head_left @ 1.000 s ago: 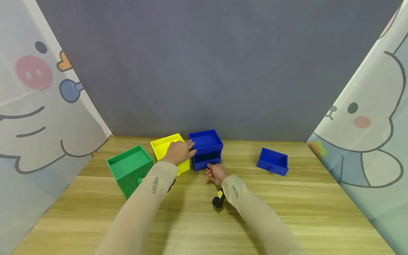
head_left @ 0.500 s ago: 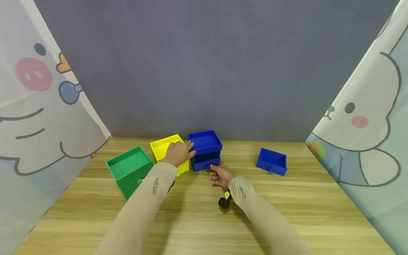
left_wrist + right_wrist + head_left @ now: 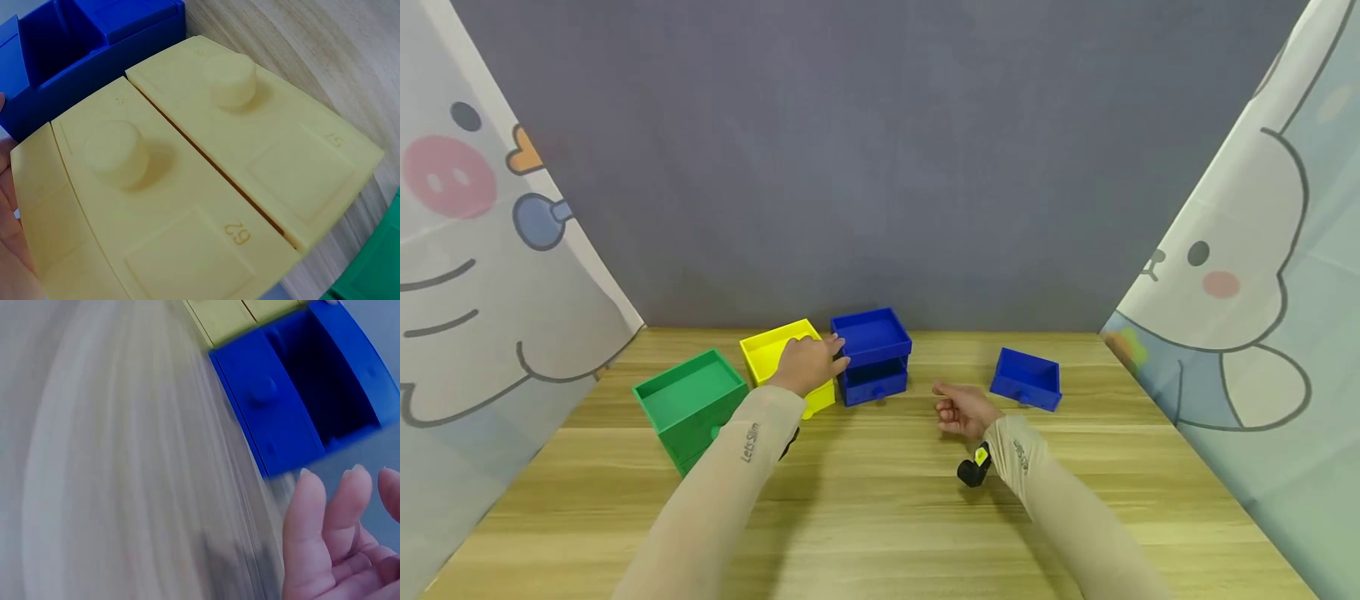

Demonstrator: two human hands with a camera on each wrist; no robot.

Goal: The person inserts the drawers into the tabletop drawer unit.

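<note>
My left hand (image 3: 805,365) lies over the yellow drawer box (image 3: 767,350), its fingertips at the left edge of the blue drawer box (image 3: 872,337). In the left wrist view, the yellow front has two round knobs. The blue box has an open slot in its upper level and a knobbed lower drawer (image 3: 269,419) pushed in. To the right of this box, my right hand (image 3: 966,410) hovers above the table with loosely curled fingers and holds nothing. A loose blue drawer (image 3: 1026,379) sits farther right, apart from that hand.
A green drawer box (image 3: 692,400) stands at the left on the wooden table (image 3: 880,517). Behind the table rises a grey backdrop (image 3: 880,167). Cartoon-printed panels flank both sides. A black camera (image 3: 974,471) is strapped at my right wrist.
My right hand has let go of the blue box's lower drawer and drawn away to the right. My left hand keeps its place. The head view has shifted slightly.
</note>
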